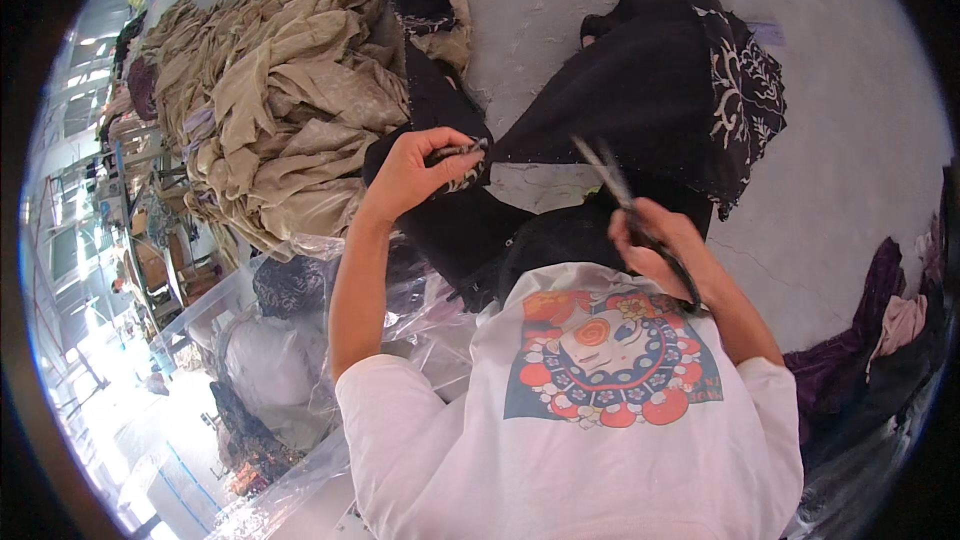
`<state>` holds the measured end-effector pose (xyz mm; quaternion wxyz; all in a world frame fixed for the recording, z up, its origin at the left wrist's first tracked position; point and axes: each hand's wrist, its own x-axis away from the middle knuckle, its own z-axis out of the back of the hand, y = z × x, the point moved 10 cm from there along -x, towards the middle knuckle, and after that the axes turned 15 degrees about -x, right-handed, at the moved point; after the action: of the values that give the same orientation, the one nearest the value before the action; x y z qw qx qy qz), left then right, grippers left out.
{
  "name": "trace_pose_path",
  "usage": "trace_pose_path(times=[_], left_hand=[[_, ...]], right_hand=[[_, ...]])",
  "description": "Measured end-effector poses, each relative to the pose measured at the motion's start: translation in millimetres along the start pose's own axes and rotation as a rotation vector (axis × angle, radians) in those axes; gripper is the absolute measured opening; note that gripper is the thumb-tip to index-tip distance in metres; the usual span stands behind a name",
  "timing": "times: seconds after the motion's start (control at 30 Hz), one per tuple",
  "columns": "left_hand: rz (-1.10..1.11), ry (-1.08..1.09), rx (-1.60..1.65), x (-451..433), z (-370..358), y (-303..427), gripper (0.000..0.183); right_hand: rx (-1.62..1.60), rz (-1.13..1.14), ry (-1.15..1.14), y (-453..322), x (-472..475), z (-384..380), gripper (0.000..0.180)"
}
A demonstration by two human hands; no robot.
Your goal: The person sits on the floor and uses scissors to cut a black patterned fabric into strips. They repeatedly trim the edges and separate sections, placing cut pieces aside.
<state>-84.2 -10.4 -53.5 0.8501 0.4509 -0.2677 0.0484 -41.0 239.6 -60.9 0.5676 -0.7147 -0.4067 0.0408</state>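
Observation:
My left hand [420, 169] pinches a bunched edge of black fabric [439, 94], which bears a pale pattern near my fingertips. From there the dark cloth runs up the table and also hangs down towards my lap. My right hand [654, 240] grips a pair of metal scissors [616, 184] by the dark handles. The blades are blurred, point up and left, and look slightly parted. Beyond them lies a wide black garment piece [622, 94] with a white-embroidered band [742, 86]; its narrow corner reaches close to my left fingertips.
A large heap of tan fabric [300, 105] fills the left of the grey table [847, 127]. Clear plastic sheeting [420, 330] and a white bundle [270, 360] lie by my left arm. Purple cloth [847, 349] is at the right edge. Shelving [150, 240] stands far left.

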Motion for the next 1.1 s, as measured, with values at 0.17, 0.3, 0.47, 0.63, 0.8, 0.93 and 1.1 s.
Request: trace_pose_path(times=[0.17, 0.3, 0.47, 0.63, 0.8, 0.93, 1.1], left_hand=[[-0.027, 0.052, 0.438, -3.3, 7.9, 2.6, 0.013], [0.058, 0.075, 0.546, 0.2, 3.4, -2.1, 0.013], [-0.083, 0.139, 0.464, 4.5, 2.1, 23.6, 0.018], [-0.104, 0.226, 0.426, -2.8, -1.8, 26.4, 0.022], [-0.181, 0.406, -0.101, 9.6, 7.5, 48.0, 0.015], [-0.059, 0.255, -0.204, 12.4, 4.8, 51.8, 0.01], [-0.231, 0.247, -0.111, 16.1, 6.8, 61.1, 0.008]], right_hand=[[-0.036, -0.105, -0.074, 7.2, -39.4, -40.4, 0.019], [0.418, 0.755, 0.142, -85.7, -44.6, -45.3, 0.032], [0.637, 0.984, 0.175, -110.4, -76.7, -56.1, 0.045], [0.257, 0.509, 0.186, -88.5, -103.2, -28.2, 0.036], [0.186, 0.474, 0.095, -82.1, -109.1, -25.7, 0.031], [0.125, 0.503, 0.092, -86.5, -109.3, -19.8, 0.033], [-0.032, 0.339, -0.033, -78.6, -116.4, -26.4, 0.03]])
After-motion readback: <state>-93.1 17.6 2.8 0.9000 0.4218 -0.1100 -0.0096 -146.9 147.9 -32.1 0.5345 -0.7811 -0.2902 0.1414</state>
